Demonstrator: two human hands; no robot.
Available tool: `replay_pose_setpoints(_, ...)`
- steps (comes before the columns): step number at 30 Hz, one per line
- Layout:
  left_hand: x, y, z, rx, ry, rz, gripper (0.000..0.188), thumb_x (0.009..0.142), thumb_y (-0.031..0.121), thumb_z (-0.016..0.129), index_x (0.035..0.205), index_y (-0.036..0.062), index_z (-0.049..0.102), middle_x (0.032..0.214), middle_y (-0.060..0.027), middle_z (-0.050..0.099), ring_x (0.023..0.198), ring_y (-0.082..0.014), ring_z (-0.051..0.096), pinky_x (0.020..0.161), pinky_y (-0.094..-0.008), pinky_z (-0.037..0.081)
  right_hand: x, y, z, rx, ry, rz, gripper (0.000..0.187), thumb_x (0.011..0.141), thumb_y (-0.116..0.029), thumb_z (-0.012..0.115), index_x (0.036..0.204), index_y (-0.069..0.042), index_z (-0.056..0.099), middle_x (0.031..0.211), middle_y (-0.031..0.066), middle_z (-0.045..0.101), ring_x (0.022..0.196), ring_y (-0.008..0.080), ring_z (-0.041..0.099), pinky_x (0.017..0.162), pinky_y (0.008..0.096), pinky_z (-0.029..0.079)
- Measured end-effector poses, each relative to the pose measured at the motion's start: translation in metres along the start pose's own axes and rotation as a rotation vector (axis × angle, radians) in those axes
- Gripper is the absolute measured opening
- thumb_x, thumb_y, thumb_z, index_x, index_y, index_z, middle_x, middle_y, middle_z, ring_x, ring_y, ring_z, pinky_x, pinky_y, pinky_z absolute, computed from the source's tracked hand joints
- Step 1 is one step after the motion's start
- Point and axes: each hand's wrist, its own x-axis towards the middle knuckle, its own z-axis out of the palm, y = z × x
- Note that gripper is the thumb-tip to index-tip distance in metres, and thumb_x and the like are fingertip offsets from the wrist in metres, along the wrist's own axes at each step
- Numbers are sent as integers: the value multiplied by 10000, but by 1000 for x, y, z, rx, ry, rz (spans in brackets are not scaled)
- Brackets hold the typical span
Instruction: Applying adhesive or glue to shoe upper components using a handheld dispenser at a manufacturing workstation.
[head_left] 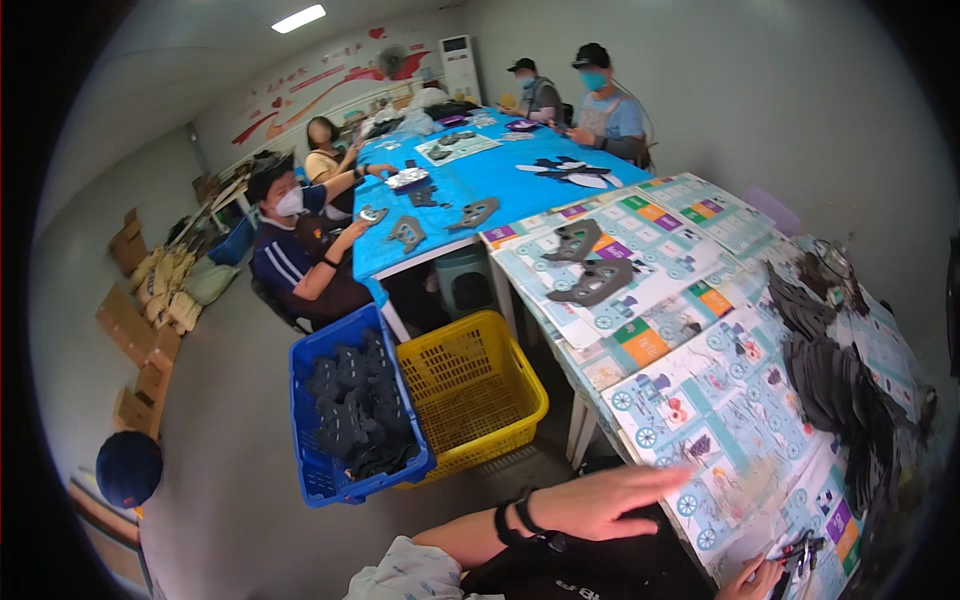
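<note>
Left hand, fingers spread flat and gripping nothing, hovers at the near edge of the patterned table; right hand pinches a small dark tool; stacked black pieces lie right; blue crate and yellow crate stand left

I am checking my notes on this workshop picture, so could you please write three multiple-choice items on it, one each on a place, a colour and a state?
1. Where does the yellow basket stand?
A. On the floor beside the blue crate
B. On the blue table
C. On a chair

2. What colour is the crate holding dark pieces?
A. Red
B. Blue
C. White

3. How is the person's left hand?
A. Closed in a fist
B. Open and flat, fingers stretched toward the patterned table
C. Inside the basket

Answers: 1 A, the two stand side by side on the floor; 2 B, its walls are blue; 3 B, the fingers are spread and hold nothing.
</note>
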Motion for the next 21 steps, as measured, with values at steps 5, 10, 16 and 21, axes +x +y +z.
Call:
replay_pose_setpoints(5, -24, 40, -66, 507, 487, -71, 770, 917, 125, 767, 1583, -24, 410, 1648, -258, 378, 1324, -401, 591, 960, -436, 556, -12, -2, 8, 91, -94, 64, 283, 1044, -10, 551, 772, 46, 497, 755, 193, 490, 814, 415, 504, 854, 505, 446)
replay_pose_setpoints(10, -24, 47, -80, -1012, 1141, 265, 715, 1081, 477, 515, 1604, 20, 345, 1450, -124, 523, 1055, -237, 589, 849, -335, 554, 3, -13, -10, 124, -48, 11, 367, 1008, -54, 642, 666, 10, 525, 700, 224, 519, 710, 438, 535, 777, 513, 522)
replay_pose_setpoints(16, -98, 145, -197, 226, 1591, 356, 605, 1115, 173, 500, 1652, 31, 259, 723, 27, 415, 570, -61, 389, 503, -213, 328, 2, -16, -21, 162, -123, 0, 350, 1011, -64, 633, 684, 8, 533, 699, 222, 514, 713, 435, 535, 750, 510, 516)
replay_pose_setpoints(21, -161, 216, -320, 451, 1651, 100, 713, 1075, 172, 605, 1645, -14, 219, 749, -18, 533, 608, -102, 489, 539, -248, 396, 10, -5, -11, 113, -144, -19, 335, 1014, -79, 632, 701, 2, 543, 706, 223, 518, 715, 433, 541, 723, 509, 509)
